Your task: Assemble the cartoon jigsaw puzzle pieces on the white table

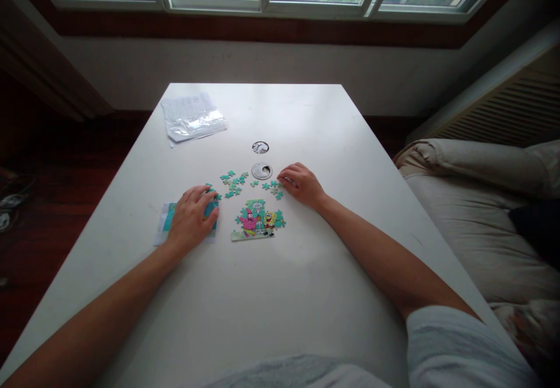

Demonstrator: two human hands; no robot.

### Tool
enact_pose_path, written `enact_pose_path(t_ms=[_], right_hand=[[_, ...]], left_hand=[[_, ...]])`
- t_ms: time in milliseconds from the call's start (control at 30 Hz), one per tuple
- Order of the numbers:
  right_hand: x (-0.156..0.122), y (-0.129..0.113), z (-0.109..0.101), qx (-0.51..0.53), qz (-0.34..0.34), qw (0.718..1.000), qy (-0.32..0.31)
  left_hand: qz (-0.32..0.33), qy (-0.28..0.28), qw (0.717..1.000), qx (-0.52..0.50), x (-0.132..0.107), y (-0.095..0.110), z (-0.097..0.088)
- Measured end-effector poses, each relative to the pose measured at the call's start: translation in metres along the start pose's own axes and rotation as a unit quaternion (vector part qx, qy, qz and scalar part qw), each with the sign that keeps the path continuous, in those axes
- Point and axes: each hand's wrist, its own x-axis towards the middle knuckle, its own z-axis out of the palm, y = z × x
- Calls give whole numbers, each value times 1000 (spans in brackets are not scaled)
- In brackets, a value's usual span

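A partly joined cartoon jigsaw (258, 220) lies in the middle of the white table (280, 294). Several loose teal pieces (231, 184) are scattered just beyond it. My left hand (191, 219) rests palm down, fingers spread, on a small picture card (163, 224), with its fingertips at a loose piece. My right hand (301, 184) is curled, its fingertips pinching at loose pieces (275, 188) to the right of the scatter; whether it holds one is hidden.
A clear plastic bag on printed paper (192, 118) lies at the far left of the table. A round metal lid (261, 170) and a cable hole (260, 147) sit past the pieces. A cushioned sofa (481, 224) stands to the right.
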Motion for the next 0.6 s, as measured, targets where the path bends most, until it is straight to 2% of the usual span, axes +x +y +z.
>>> enact_pose_path(t_ms=[367,600], right_hand=[[1,2,1,-6,-7,1000,4],[0,0,0,4,14,1000,13]], left_hand=[[-2,-4,1000,3,0,-1,2],[3,-2,1000,6,0,-1,1]])
